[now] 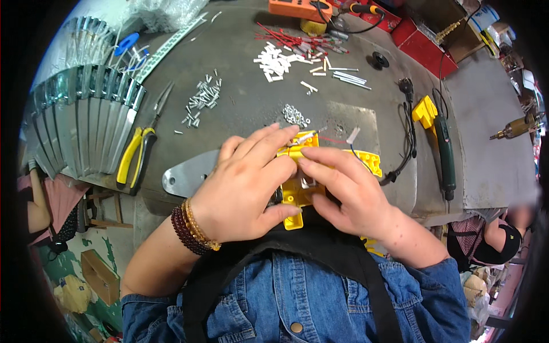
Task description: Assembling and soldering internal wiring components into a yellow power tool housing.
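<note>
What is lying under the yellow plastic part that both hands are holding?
Under the yellow plastic part a grey metal plate shows, left of the left hand. The right hand and both palms cover the rest.

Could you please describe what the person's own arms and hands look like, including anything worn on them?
Both hands are bare, without gloves. The left hand has beaded bracelets at the wrist: dark red-brown strands beside a golden one. The right hand shows no jewellery. Blue denim sleeves are pushed up, leaving the forearms bare. A black apron strap crosses the denim shirt.
</note>
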{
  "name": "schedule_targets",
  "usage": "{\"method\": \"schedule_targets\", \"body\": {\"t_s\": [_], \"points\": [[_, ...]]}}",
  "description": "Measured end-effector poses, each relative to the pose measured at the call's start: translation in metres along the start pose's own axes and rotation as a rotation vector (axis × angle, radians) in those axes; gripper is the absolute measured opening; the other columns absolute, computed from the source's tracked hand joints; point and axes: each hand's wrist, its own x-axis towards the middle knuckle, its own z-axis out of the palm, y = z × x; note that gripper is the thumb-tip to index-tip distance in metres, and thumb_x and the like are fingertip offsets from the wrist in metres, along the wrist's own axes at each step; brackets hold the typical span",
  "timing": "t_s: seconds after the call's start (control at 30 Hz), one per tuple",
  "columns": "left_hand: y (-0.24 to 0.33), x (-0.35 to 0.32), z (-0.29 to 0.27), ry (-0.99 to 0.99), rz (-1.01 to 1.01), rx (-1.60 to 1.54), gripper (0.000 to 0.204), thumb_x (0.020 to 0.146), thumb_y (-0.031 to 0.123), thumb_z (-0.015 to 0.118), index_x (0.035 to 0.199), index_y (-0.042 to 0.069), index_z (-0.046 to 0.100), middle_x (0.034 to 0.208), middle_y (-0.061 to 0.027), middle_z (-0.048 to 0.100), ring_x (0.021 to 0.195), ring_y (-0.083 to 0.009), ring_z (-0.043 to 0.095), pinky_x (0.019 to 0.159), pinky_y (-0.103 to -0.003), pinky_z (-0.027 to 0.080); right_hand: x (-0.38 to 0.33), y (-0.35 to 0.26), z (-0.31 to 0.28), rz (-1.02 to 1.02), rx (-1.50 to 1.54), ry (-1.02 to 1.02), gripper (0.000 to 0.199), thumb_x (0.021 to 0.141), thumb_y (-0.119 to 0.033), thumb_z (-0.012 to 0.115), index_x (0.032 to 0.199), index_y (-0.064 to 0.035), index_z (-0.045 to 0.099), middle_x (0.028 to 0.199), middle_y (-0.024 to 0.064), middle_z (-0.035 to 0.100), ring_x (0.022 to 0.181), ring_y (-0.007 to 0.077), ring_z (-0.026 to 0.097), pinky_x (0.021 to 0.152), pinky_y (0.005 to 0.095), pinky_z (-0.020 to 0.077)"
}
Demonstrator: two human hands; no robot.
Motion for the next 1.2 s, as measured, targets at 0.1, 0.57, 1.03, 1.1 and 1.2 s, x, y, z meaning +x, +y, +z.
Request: {"method": "schedule_targets", "body": {"t_s": [0.1, 0.57, 1.03, 1.1, 1.2], "points": [[-0.012, -0.001, -0.017, 0.11, -0.004, -0.057, 0.041, 0.073, 0.018, 0.079, 0.106, 0.004, 0.06, 0.143, -0.0218, 0.048, 0.131, -0.0385, 0.048, 0.106, -0.046, 0.036, -0.01, -0.015, -0.024, 0.022, 0.04, -0.033, 0.058, 0.072, 0.001, 0.076, 0.127, -0.0006, 0.059, 0.13, 0.0182, 0.057, 0.113, 0.0343, 0.061, 0.094, 0.0407, 0.0517], [-0.028, 0.012, -0.05, 0.285, -0.318, -0.079, 0.019, 0.084, 0.011, 0.071, 0.099, 0.002, 0.063, 0.121, -0.0136, 0.065, 0.104, -0.0192, 0.06, 0.093, -0.031, 0.046, 0.074, 0.177, -0.072, 0.585, -0.141, 0.096, 0.033, 0.087, -0.023, 0.068, 0.111, -0.0011, 0.07, 0.097, 0.013, 0.072, 0.086, 0.0199, 0.068, 0.079, 0.0323, 0.0531], [0.005, 0.054, -0.037, 0.209, -0.57, -1.043, 0.025, 0.099, 0.018, 0.061, 0.117, 0.0, 0.063, 0.076, 0.004, 0.057, 0.062, -0.0022, 0.047, 0.055, -0.017, 0.038, 0.075, 0.069, -0.033, -0.169, -0.432, 0.141, 0.006, 0.082, -0.016, 0.061, 0.087, -0.0137, 0.063, 0.077, 0.0047, 0.063, 0.07, 0.0242, 0.068, 0.057, 0.0377, 0.0527], [0.002, 0.063, -0.032, 0.283, -0.516, -1.148, 0.025, 0.099, 0.019, 0.061, 0.116, 0.0, 0.063, 0.076, 0.0039, 0.057, 0.061, -0.0025, 0.048, 0.053, -0.017, 0.037, 0.078, 0.047, -0.029, -0.26, -0.406, 0.161, 0.005, 0.082, -0.016, 0.063, 0.085, -0.0141, 0.061, 0.075, 0.0034, 0.062, 0.068, 0.0221, 0.067, 0.054, 0.0362, 0.0519], [-0.002, 0.052, -0.03, 0.521, -0.405, -1.253, 0.025, 0.101, 0.019, 0.059, 0.112, -0.003, 0.063, 0.078, -0.0009, 0.059, 0.065, -0.0059, 0.052, 0.058, -0.019, 0.043, 0.086, 0.037, -0.05, -0.263, -0.502, 0.03, 0.005, 0.082, -0.018, 0.065, 0.085, -0.0142, 0.064, 0.074, 0.0021, 0.063, 0.069, 0.0212, 0.067, 0.057, 0.0364, 0.0531]]}}
